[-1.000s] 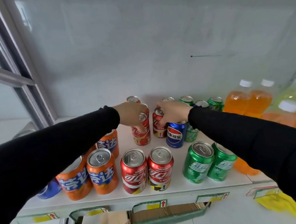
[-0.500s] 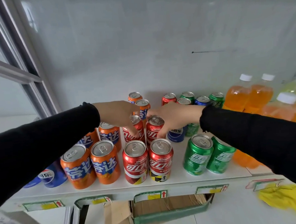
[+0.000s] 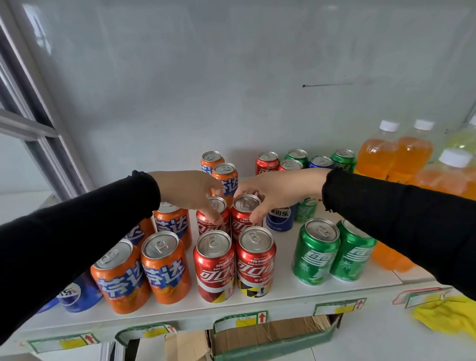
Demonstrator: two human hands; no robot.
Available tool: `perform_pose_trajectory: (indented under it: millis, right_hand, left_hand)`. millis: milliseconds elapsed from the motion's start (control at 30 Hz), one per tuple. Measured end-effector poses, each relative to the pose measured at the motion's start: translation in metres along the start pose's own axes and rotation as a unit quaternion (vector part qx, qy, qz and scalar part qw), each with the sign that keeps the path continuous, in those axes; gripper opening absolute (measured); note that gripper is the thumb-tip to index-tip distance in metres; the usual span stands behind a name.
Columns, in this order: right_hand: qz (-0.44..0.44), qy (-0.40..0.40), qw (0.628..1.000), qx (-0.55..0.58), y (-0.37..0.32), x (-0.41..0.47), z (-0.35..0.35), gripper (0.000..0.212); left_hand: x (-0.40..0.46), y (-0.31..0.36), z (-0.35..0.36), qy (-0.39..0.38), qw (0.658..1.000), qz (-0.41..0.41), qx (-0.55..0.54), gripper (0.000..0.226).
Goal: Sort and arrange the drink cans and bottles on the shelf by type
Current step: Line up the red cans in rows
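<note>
Fingers (image 3: pixel 215 218) of left hand (image 3: pixel 186 191) curl down round the top of a red aluminium cola can (image 3: pixel 210 219), 2nd row left; fingers (image 3: pixel 256 216) of right hand (image 3: pixel 276 190) pinch the rim of the matching red cola can beside it (image 3: pixel 245 215). Both grip from above, prob. so the pair can be set down tight behind the two front red cans (image 3: pixel 235 263) w/o knocking neighbours: reds stacked in a 2-wide column.

Head view, counts as far as visible on the white shelf (image 3: pixel 278 294):
- red cola cans: 6 (2 front, 2 held, 2 at back)
- orange soda cans (image 3: pixel 142 271): approx. 6, some half hidden by the sleeve
- green soda cans (image 3: pixel 333 251): approx. 5
- blue cola cans (image 3: pixel 280 219): approx. 3–4
- orange-drink plastic bottles w/ white caps (image 3: pixel 395 150), far right: 5+, edge cut off.

Sorting looks partway done; back row is mixed.
</note>
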State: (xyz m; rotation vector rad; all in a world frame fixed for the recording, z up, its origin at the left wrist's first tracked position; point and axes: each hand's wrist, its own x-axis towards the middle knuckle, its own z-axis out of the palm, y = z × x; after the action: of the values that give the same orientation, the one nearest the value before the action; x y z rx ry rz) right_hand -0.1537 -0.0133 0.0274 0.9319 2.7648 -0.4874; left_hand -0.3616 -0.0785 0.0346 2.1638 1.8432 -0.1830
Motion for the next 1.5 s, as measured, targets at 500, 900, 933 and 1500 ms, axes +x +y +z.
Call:
perform_pose_trajectory:
  millis: [500, 900, 933, 1500]
  right_hand:
    - [0.090, 0.141, 0.977, 0.134, 0.011, 0.039, -0.033, 0.062]
    - [0.092, 0.064, 0.971, 0.210, 0.007, 0.103, -0.014, 0.050]
    - [0.095, 0.065, 0.968, 0.223, 0.008, 0.105, -0.012, 0.053]
    - [0.083, 0.051, 0.940, 0.327, -0.031, 0.130, -0.032, 0.057]
  left_hand:
    - [0.043, -0.076, -0.044, 0.134, 0.984, -0.016, -0.118, 0.052]
    - [0.126, -0.077, -0.049, 0.035, 0.996, -0.032, -0.078, 0.075]
    - [0.132, -0.076, -0.048, 0.023, 0.996, -0.027, -0.083, 0.073]
    - [0.041, -0.140, -0.077, -0.034, 0.991, -0.082, -0.097, 0.048]
